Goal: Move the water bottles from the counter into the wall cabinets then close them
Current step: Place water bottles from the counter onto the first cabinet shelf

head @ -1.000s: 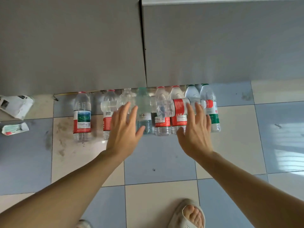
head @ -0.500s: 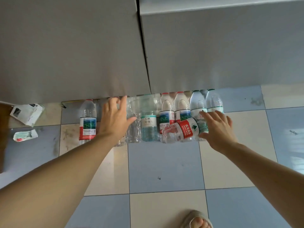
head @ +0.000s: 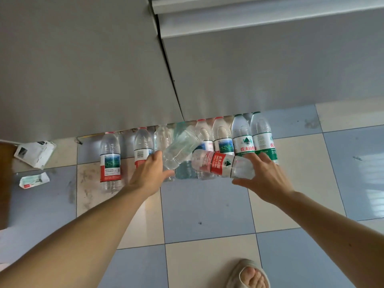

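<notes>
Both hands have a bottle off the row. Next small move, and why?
Probably lift both clear and up toward the cabinet doors. The left hand grips a clear bottle and the right hand grips a red-label bottle, both tilted above the standing row; the doors look shut.

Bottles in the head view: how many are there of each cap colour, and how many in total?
Red-cap bottles: 4
Green-cap bottles: 2
Standing bottles with the cap hidden: 2
Held bottles, cap unseen: 2 (clear bottle in left hand, red-label bottle in right hand)
Total: 10
</notes>
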Demonstrator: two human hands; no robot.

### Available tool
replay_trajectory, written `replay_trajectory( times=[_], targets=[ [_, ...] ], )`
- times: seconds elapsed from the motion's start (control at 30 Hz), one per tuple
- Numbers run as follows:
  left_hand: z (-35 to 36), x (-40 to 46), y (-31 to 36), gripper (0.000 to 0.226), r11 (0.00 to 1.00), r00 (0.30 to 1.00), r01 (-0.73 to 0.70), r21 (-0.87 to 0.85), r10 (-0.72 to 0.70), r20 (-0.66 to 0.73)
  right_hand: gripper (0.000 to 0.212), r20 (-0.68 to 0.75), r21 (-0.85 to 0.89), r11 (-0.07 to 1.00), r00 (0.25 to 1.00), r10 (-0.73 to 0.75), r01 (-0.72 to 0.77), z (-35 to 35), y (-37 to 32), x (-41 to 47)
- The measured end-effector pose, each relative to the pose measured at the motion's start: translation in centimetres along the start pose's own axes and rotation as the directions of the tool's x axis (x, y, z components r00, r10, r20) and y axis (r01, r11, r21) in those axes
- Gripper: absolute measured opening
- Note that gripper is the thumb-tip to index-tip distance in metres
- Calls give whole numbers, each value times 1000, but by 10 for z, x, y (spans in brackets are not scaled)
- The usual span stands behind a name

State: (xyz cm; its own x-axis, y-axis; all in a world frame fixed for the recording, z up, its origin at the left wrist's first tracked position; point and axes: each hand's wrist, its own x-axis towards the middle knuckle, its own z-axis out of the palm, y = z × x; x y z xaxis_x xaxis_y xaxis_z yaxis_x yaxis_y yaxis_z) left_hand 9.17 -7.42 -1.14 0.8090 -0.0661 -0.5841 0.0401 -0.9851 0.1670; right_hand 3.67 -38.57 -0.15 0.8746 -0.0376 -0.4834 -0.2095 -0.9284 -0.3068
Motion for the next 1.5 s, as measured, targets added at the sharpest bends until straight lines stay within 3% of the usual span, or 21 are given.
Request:
replay_trajectory(
  times=[0.23,0.43,0.57,0.73,0.9,1.03,1.33,1.5],
  targets=[
    [-39,-43,15,48,965,997,-14,-263,-8,-82,77,1,312,934,983,182,-173,-9,-44,-38],
    [-74,-89,20,36,887,997,76,-456,-76,20,76,111,309,895,947,302,-321,-22,-69,-89],
    [-74,-115,10,33,891,991,123,-437,-89,97,69,187,279,878,919,348,-389,-21,-76,-111],
    [-56,-122,-3,30,938,984,127,-323,-79,157,64,153,179,903,917,367,-391,-8,-82,-114],
    [-32,-113,-3,30,975,988,123,-186,-102,117,39,30,68,957,959,281,-283,0,-102,-92],
    [-22,-117,-1,32,987,991,113,-117,-102,91,27,2,98,977,982,190,-189,3,-122,-85],
    [-20,-130,2,23,999,996,14,-34,-11,89,47,53,282,950,991,127,-136,8,-90,-122],
    [-10,-143,-4,38,990,997,-51,-132,59,54,67,126,347,916,978,168,-202,12,-70,-125]
  ],
)
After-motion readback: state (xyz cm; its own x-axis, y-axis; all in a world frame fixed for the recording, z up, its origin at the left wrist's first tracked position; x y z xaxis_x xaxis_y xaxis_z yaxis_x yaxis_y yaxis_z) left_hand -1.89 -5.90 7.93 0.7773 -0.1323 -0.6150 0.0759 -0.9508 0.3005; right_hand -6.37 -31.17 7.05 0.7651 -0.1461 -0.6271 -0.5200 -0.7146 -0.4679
